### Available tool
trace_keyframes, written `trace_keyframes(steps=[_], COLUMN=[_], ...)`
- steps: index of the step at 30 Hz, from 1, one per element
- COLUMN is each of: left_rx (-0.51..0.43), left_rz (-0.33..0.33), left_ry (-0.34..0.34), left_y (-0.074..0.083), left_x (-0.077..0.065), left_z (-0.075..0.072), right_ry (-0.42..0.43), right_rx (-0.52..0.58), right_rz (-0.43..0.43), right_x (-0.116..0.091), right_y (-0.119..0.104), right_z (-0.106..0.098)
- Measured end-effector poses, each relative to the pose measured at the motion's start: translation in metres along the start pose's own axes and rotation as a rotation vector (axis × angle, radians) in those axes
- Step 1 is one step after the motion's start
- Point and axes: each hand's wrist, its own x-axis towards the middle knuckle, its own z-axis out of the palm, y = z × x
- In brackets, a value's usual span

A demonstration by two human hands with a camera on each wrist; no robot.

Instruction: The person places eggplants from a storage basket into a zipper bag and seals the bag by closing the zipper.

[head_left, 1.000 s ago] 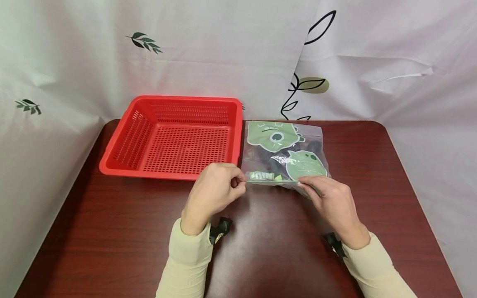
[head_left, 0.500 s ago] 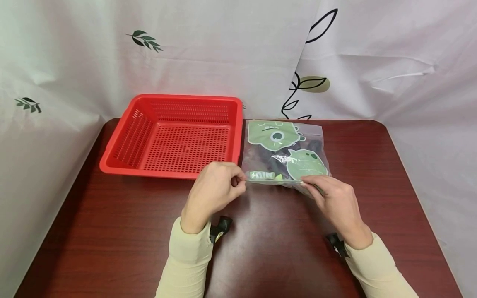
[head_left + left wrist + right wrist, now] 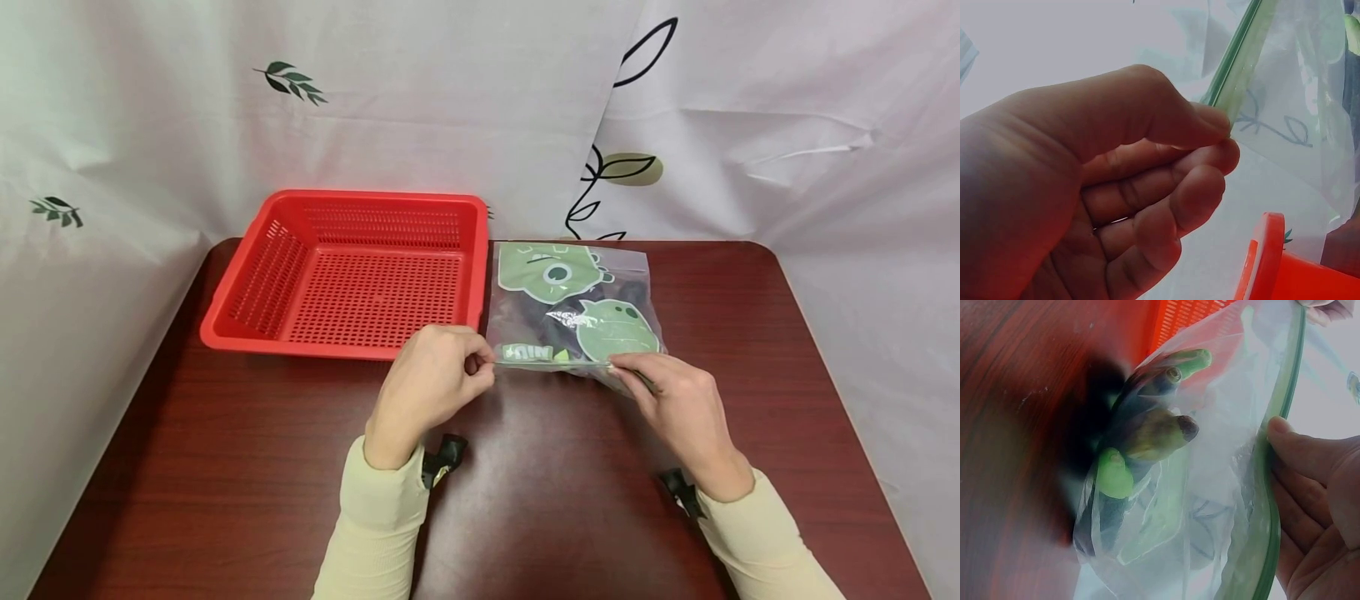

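A clear zip bag (image 3: 525, 321) with green cartoon prints lies at the back of the table, its zip edge facing the person. Left hand (image 3: 431, 387) pinches the left end of that edge between thumb and forefinger; the left wrist view shows the green zip strip (image 3: 1235, 53) rising from the pinch. Farther right on the same edge, the right hand (image 3: 678, 404) pinches the strip, thumb on the near side. Through the plastic, the right wrist view shows several dark, stubby objects with green or brownish ends (image 3: 1154, 434); their kind is unclear.
A red perforated plastic basket (image 3: 375, 292) stands left of the bag, its right wall close beside it. The dark red wooden table (image 3: 225, 467) extends beneath. Behind hangs a white curtain (image 3: 412, 100) with leaf prints.
The right hand has slid a little to the right along the zip edge. The left hand keeps its pinch at the left end, and the basket stays put.
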Motion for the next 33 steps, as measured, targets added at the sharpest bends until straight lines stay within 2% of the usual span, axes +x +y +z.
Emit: trace_keyframes(steps=[33], left_rx=[0.000], left_rz=[-0.008], left_ry=[-0.004], left_y=[-0.0021], left_x=[-0.0009], left_z=[0.0007], right_ry=[0.023], right_rx=[-0.007], right_rz=[-0.013], right_x=[-0.0019], right_y=[0.0027], right_z=[-0.0020])
